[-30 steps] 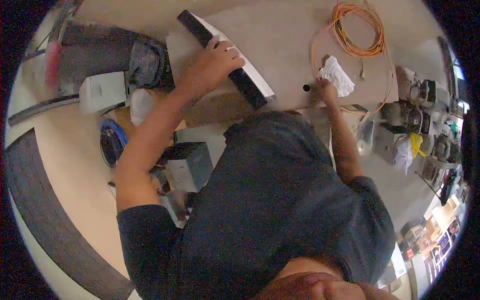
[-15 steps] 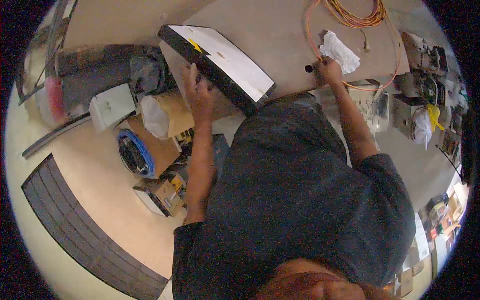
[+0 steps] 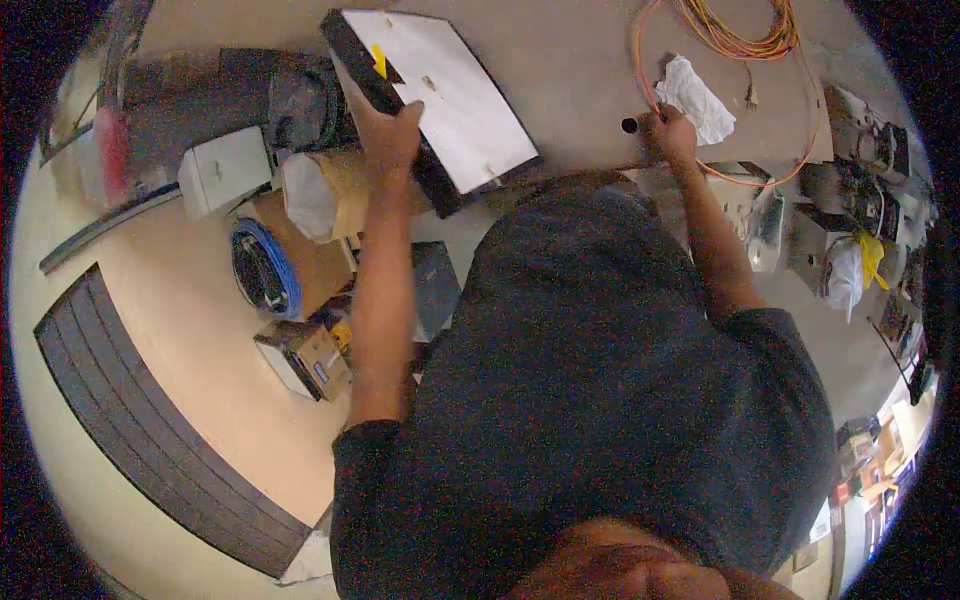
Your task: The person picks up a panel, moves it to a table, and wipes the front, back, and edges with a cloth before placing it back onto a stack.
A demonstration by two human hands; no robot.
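My left hand (image 3: pixel 388 140) grips the near left edge of a flat black box with a white top (image 3: pixel 465 100), its thumb over the top edge and its other fingers hidden behind the side. A yellow arrow marker (image 3: pixel 379 62) is on the box. The box is tilted at the table edge. My right hand (image 3: pixel 672 136) is closed around a thin orange cable (image 3: pixel 640 60), which runs from a coil (image 3: pixel 745 45) and past the hand to the right. Touching or very near that hand lies a crumpled white cloth or paper (image 3: pixel 698 100).
The brown table (image 3: pixel 570 60) has a round dark hole (image 3: pixel 629 125) beside my right hand. On the left are a white box (image 3: pixel 225 170), a coil of blue cable (image 3: pixel 268 268) and a small carton (image 3: pixel 305 355). Bags and equipment (image 3: pixel 845 265) stand at the right.
My left hand, open beside the box before, now has hold of it. The box has tilted, showing more of its white top. My right hand stays at the cable.
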